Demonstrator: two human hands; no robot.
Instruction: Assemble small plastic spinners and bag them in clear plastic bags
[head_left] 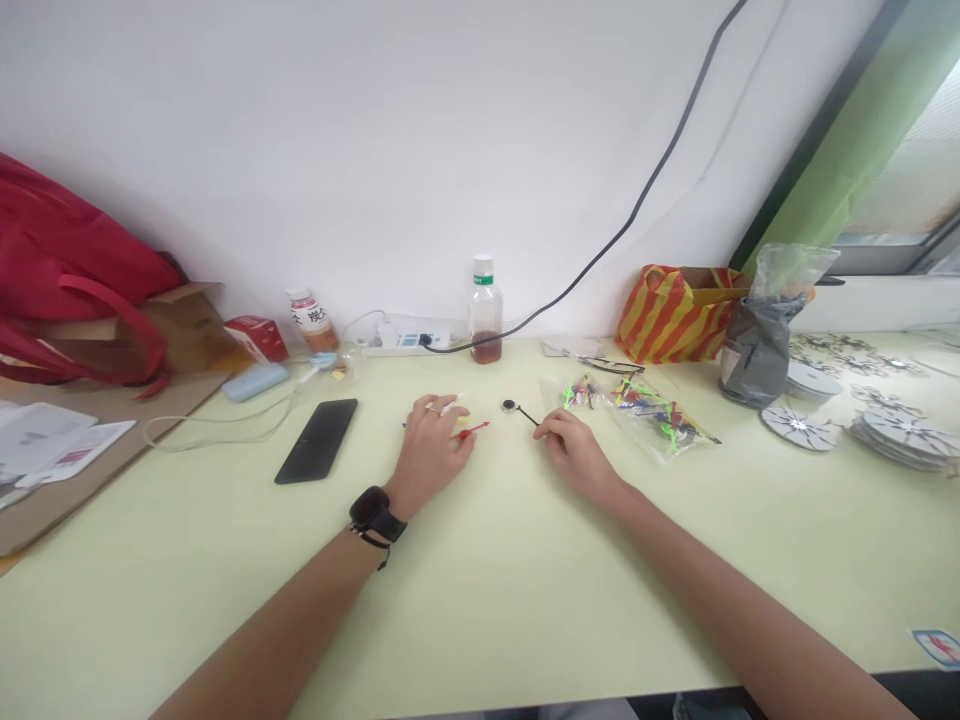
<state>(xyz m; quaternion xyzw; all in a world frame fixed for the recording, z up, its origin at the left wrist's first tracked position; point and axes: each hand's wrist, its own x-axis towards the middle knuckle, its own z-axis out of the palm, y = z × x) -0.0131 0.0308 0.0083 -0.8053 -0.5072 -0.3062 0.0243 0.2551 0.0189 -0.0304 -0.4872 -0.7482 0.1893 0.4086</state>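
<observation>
My left hand [431,450], with a black watch on the wrist, rests on the pale yellow table [480,600], its fingers pinched on a small red and yellow piece [472,430] with a white stick beside it. My right hand [574,450] lies a little to the right, fingers pinched on the end of a thin black wire [527,415]. The wire leads to a small round black and silver part [509,405] lying on the table between the hands.
A clear bag of small coloured parts [652,410] lies right of my right hand. A black phone [316,440] lies to the left. At the back stand two bottles [485,310], a power strip [401,338], a striped bag [675,312] and a grey bag [757,345]; white discs [799,425] lie far right.
</observation>
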